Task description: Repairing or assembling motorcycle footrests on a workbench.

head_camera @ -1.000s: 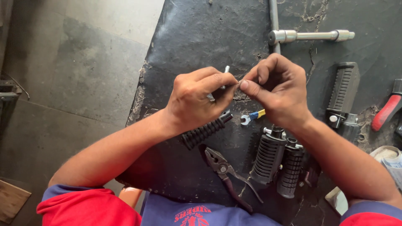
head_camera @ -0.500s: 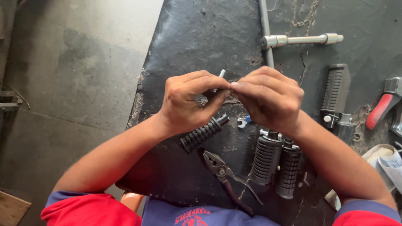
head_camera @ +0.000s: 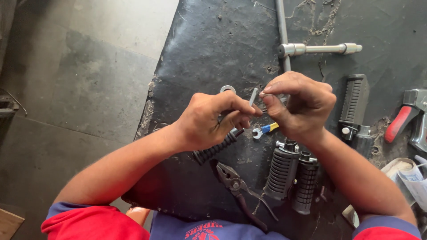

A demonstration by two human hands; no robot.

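Going left to right: the left hand (head_camera: 209,122) is curled mostly closed, thumb and fingertips pinching a short silvery metal pin (head_camera: 253,96) that pokes up between the two hands, over the middle of the worn black padded surface (head_camera: 213,49). The right hand (head_camera: 302,106) is also closed down, thumb and forefinger nipping something tiny right at the pin's top end; it's too small to say what it is. If you're fitting small bits like this, I'd say keep both wrists low and close to the surface so anything dropped doesn't roll off the edge, and turn with the fingertips only.

Just beyond the left hand's knuckles lies a small flat steel washer (head_camera: 227,89). Under that hand is a ribbed black rubber footpeg (head_camera: 215,149), and beside it a little spanner with a blue and yellow handle (head_camera: 264,130). Nearer the body, dark steel pliers (head_camera: 240,189), then two more ribbed black footpegs (head_camera: 291,175).

Packaging-wise: only a rolled white paper label or wrapper (head_camera: 411,175) at the far right edge, lying below a red-handled tool (head_camera: 400,122). No signs visible.
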